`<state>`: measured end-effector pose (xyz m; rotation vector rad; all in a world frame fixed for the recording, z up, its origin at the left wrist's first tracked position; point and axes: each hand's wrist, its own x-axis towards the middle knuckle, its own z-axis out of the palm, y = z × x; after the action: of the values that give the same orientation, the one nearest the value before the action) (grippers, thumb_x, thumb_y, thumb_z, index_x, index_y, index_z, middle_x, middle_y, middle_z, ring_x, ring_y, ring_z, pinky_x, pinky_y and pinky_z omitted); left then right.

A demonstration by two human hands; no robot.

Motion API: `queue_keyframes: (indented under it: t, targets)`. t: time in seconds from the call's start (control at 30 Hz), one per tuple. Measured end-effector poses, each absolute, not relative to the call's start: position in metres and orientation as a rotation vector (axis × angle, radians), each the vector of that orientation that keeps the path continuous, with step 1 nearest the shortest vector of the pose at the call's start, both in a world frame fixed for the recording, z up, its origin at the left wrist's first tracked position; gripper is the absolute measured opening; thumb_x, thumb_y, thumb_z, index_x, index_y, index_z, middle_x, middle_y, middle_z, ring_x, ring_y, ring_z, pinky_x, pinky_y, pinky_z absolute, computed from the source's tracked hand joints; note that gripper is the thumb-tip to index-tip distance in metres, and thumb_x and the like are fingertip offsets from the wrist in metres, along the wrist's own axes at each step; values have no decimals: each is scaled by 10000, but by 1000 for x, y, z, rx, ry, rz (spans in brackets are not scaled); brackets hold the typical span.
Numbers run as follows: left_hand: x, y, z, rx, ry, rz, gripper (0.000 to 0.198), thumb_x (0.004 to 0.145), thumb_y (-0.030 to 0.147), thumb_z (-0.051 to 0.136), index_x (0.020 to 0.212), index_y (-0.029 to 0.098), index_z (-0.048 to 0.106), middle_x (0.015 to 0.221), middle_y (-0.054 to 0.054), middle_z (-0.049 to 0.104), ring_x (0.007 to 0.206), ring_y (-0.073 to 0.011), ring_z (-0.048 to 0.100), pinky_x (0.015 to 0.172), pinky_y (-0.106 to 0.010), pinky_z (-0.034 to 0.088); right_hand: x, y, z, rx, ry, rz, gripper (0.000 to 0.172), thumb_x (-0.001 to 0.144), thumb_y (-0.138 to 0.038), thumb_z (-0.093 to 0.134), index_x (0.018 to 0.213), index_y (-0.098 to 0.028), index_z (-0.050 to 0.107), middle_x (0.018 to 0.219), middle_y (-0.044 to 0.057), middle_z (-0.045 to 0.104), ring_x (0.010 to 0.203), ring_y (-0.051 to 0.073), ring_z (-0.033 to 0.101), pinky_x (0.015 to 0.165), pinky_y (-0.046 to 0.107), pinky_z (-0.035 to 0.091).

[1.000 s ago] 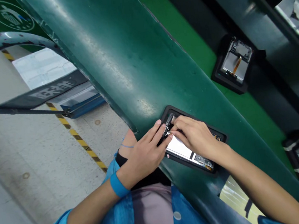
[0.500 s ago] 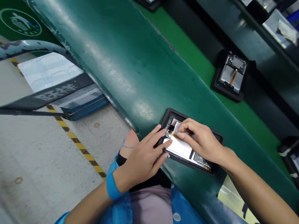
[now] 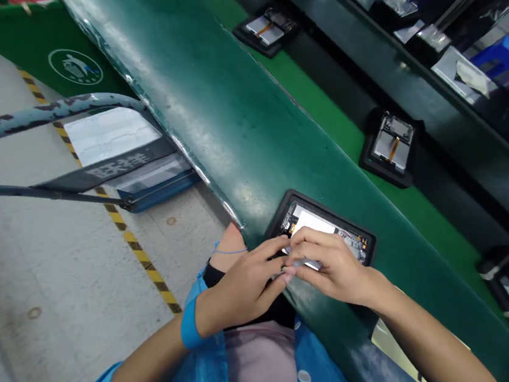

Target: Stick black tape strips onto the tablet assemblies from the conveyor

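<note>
An opened tablet (image 3: 356, 242) lies in a black foam-like holder (image 3: 330, 207) on the green bench, its white battery (image 3: 309, 219) and circuit parts showing. Over its near edge, my left hand (image 3: 247, 284) and my right hand (image 3: 331, 262) meet fingertip to fingertip. Between my fingers is a thin grey strip (image 3: 311, 263), whose exact kind I cannot make out. My right thumb and fingers are closed on it, and the left fingertips pinch its left end. Both hands hide the tablet's near left part.
On the green conveyor belt (image 3: 346, 107) beyond the bench stand more opened tablets in black holders, one (image 3: 392, 148) nearest, another (image 3: 267, 31) farther left. A metal-framed trolley (image 3: 155, 165) stands left of the bench edge. A yellowish sheet (image 3: 394, 347) lies near my right forearm.
My right hand has moved from the tablet's inner left part toward its near edge, now with a thin grey strip. The left fingers have come off the battery and closed in to meet it.
</note>
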<state>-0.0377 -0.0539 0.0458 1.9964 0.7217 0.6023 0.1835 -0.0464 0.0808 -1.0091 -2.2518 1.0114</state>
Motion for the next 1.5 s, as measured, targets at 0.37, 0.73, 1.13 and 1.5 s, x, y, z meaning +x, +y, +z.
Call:
queue_keyframes:
  t: [0.37, 0.73, 1.13, 1.5]
  targets:
    - [-34, -54, 52, 1587, 582, 495, 265, 1018, 247, 504, 1144, 192, 731, 1330, -85, 701, 1248, -201, 660, 1091, -352, 522, 196, -54, 82, -1121, -2066, 619, 108, 947, -122, 581, 955, -217, 632, 893, 35, 618, 764, 151, 616, 645, 266, 494]
    - [-46, -50, 17, 2315, 999, 813, 303, 1014, 224, 501, 1274, 148, 638, 1423, -171, 606, 1395, -295, 531, 1127, -526, 495, 207, -37, 44, -1595, -2061, 942, 190, 1007, -354, 555, 934, -218, 665, 1042, 60, 630, 880, 184, 634, 766, 303, 489]
    - [-29, -38, 7, 2694, 974, 583, 374, 985, 235, 576, 1345, 137, 605, 1526, -210, 509, 1461, -345, 446, 1177, -530, 434, 196, -31, 35, -1758, -2216, 750, 151, 998, -306, 548, 953, -224, 666, 1113, 42, 633, 816, 171, 643, 703, 285, 453]
    - [-25, -30, 2, 2656, 930, 480, 442, 974, 289, 620, 1396, 170, 564, 1605, -185, 415, 1524, -335, 336, 1200, -540, 396, 196, -34, 29, -1794, -2279, 558, 110, 957, -242, 557, 1024, -217, 640, 1156, 68, 624, 802, 180, 651, 686, 293, 488]
